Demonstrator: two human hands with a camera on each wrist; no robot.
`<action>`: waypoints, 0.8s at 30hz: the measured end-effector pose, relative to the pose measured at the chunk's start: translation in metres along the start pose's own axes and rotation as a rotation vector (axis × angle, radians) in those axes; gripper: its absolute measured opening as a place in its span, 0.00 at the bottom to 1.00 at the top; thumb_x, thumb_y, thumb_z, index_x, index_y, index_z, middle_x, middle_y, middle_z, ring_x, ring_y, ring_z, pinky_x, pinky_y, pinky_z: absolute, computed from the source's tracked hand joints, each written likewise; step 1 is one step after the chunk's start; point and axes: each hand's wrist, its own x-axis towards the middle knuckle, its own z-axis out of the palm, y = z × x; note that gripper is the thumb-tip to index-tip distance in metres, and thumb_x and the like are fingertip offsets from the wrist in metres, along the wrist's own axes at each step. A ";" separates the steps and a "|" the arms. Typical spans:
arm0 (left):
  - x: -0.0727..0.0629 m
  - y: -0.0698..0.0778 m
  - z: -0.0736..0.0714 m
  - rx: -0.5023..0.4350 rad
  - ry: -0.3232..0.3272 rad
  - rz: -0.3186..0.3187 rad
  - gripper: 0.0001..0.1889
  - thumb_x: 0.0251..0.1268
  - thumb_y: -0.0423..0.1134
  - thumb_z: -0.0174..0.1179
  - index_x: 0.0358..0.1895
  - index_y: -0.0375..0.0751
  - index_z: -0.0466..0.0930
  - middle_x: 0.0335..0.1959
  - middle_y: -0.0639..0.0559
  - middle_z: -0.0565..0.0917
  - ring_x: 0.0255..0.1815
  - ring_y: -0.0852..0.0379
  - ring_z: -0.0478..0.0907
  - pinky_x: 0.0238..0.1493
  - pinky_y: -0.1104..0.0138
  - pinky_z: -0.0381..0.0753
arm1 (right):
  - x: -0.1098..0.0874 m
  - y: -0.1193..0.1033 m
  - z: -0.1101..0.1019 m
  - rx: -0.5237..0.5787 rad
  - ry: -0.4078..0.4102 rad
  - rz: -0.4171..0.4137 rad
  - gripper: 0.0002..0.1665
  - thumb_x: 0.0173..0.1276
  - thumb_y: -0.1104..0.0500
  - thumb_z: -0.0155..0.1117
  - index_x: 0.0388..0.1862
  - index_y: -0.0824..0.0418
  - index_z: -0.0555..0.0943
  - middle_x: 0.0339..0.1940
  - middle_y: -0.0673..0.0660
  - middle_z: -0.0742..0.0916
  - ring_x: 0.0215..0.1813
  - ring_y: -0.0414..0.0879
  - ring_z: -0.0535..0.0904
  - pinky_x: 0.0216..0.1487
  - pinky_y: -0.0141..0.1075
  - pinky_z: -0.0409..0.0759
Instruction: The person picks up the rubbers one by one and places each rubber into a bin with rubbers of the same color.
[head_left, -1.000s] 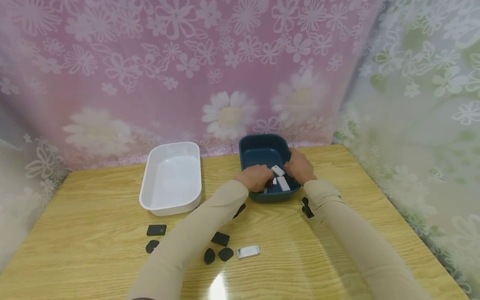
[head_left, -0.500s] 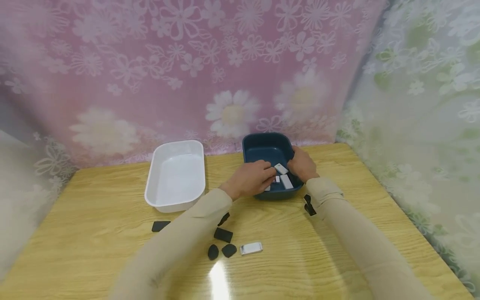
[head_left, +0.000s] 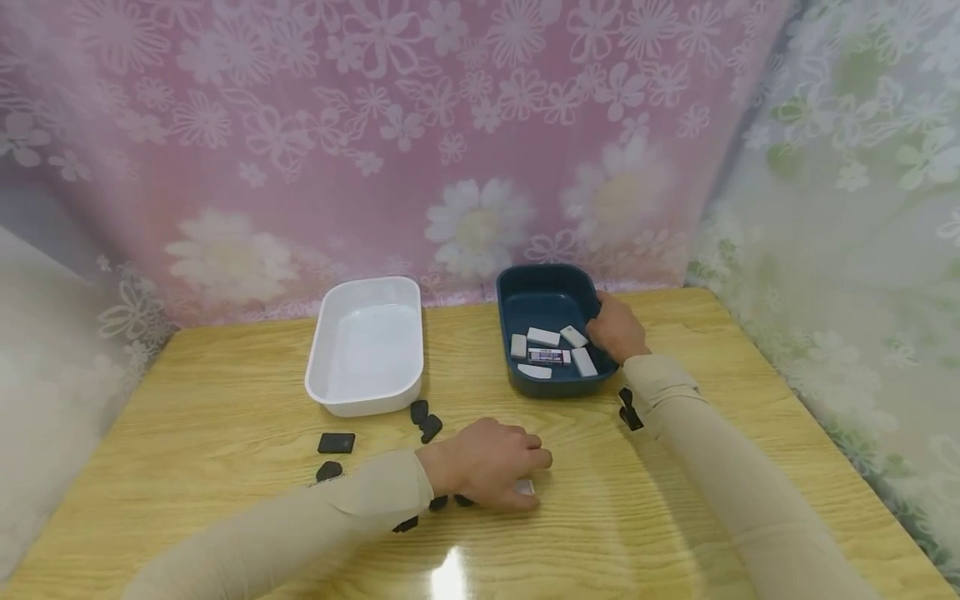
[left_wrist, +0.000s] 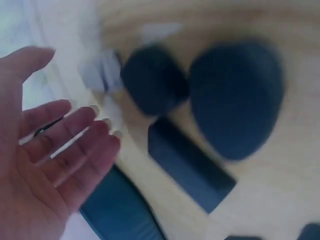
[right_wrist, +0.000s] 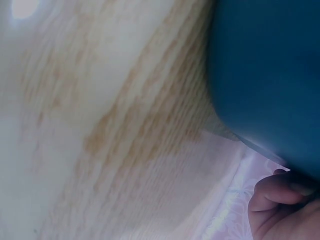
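Over the middle of the table, my left hand [head_left: 487, 462] reaches with spread fingers around a white eraser-like block [head_left: 526, 487], partly hidden beneath it. The left wrist view shows this hand [left_wrist: 55, 150] with nothing in its fingers, the white block [left_wrist: 102, 71] lying beyond the fingertips. My right hand [head_left: 618, 327] grips the right rim of a dark blue bin [head_left: 551, 387]. Several white erasers lie inside, among them one in a printed sleeve [head_left: 548, 356]. In the right wrist view the curled right hand [right_wrist: 285, 205] is at the bin's edge.
A white bin [head_left: 365, 408] stands left of the blue one. Dark pieces lie about the table: a black rectangular block [head_left: 336, 443], a rounded black piece [head_left: 329, 472], another beside the white bin [head_left: 431, 428], and several partly under the left arm. A flowered curtain [head_left: 480, 150] hangs behind.
My left hand has left the blue bin and moved toward me, down over the white block on the table. The erasers it covered now show. The right hand stays on the bin's rim.
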 end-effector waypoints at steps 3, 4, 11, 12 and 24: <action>-0.006 0.010 0.003 0.001 -0.061 -0.057 0.21 0.62 0.59 0.58 0.52 0.52 0.76 0.41 0.61 0.77 0.36 0.66 0.73 0.28 0.71 0.73 | 0.000 0.000 -0.002 -0.001 -0.001 0.006 0.39 0.64 0.66 0.47 0.75 0.66 0.52 0.69 0.70 0.67 0.64 0.66 0.67 0.56 0.60 0.69; -0.008 0.013 0.004 -0.001 -0.063 -0.074 0.20 0.62 0.57 0.59 0.52 0.52 0.76 0.41 0.60 0.77 0.37 0.66 0.73 0.30 0.71 0.73 | 0.000 0.000 -0.002 -0.001 -0.003 0.006 0.39 0.64 0.66 0.46 0.75 0.66 0.52 0.69 0.70 0.67 0.64 0.66 0.66 0.56 0.60 0.68; -0.014 0.026 0.011 -0.065 0.017 -0.147 0.10 0.62 0.43 0.63 0.44 0.47 0.81 0.35 0.58 0.77 0.33 0.65 0.74 0.30 0.75 0.73 | 0.000 0.000 -0.002 0.000 -0.003 0.004 0.39 0.64 0.66 0.46 0.75 0.66 0.52 0.69 0.70 0.67 0.64 0.66 0.67 0.55 0.60 0.70; -0.015 0.027 0.011 -0.072 0.025 -0.151 0.09 0.63 0.43 0.63 0.43 0.47 0.81 0.34 0.58 0.77 0.32 0.65 0.74 0.29 0.75 0.73 | 0.000 0.000 -0.001 -0.001 -0.002 0.005 0.39 0.64 0.66 0.46 0.75 0.66 0.52 0.69 0.70 0.67 0.63 0.65 0.68 0.53 0.59 0.71; -0.016 0.034 0.013 0.032 0.032 -0.148 0.07 0.65 0.41 0.60 0.42 0.45 0.81 0.34 0.56 0.77 0.31 0.62 0.74 0.30 0.73 0.74 | 0.002 0.002 0.002 0.000 -0.008 -0.002 0.39 0.64 0.66 0.47 0.75 0.67 0.53 0.68 0.70 0.67 0.63 0.65 0.68 0.55 0.59 0.70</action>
